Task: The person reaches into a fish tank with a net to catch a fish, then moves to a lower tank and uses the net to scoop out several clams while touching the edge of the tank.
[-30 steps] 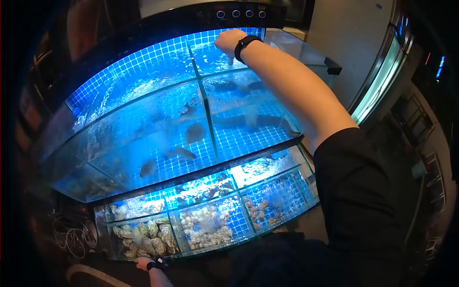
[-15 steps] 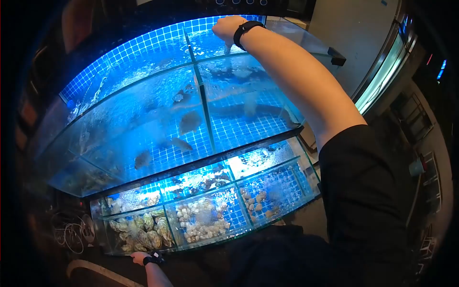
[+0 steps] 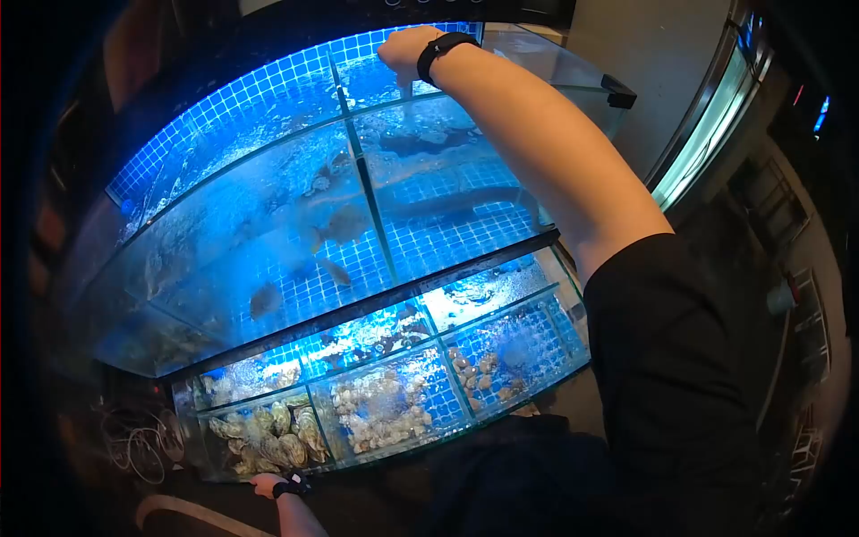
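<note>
Over the upper fish tank [image 3: 347, 115], my right hand [image 3: 404, 49] is closed close to the water, just right of the glass divider. What it holds, if anything, I cannot tell; a pale shape shows under the fingers. Beneath my right arm, a long dark fish [image 3: 452, 205] lies over the blue-tiled floor. Left of the divider are several flat fish [image 3: 344, 224]. Down at the front, my left hand [image 3: 265, 484] has its fingers curled at the edge of the lower tank [image 3: 376, 461], right below the oysters [image 3: 284, 438].
Pale shellfish [image 3: 380, 412] fill the lower tank's middle section, and small brown shells [image 3: 474, 371] lie in the right one. A black corner fitting [image 3: 617, 91] caps the upper tank's right end. Bicycles [image 3: 143, 447] stand at the lower left.
The view has shifted slightly, carrying the upper tank leftward. The long fish and the flat fish have moved in the water. Both hands stay at about the same spots on the tanks.
</note>
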{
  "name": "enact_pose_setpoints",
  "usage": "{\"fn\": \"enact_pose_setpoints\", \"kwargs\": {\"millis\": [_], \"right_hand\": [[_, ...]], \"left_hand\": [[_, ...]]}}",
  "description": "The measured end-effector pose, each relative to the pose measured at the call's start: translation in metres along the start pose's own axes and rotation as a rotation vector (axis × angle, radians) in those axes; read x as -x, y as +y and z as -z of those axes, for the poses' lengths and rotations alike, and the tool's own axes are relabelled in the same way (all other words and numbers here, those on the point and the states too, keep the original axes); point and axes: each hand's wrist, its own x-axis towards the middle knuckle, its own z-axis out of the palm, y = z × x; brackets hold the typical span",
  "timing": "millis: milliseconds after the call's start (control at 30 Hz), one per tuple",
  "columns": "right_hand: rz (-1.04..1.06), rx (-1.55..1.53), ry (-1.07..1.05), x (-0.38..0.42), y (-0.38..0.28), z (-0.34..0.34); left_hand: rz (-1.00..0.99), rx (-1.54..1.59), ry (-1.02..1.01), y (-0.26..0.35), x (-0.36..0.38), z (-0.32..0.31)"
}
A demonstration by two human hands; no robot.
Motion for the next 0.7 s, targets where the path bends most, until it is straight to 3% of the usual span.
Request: {"fn": "enact_pose_setpoints", "kwargs": {"millis": [700], "right_hand": [[-0.069, -0.021, 0.164, 0.002, -0.003, 0.014]], "left_hand": [[0.005, 0.035, -0.003, 0.002, 0.005, 0.003]]}}
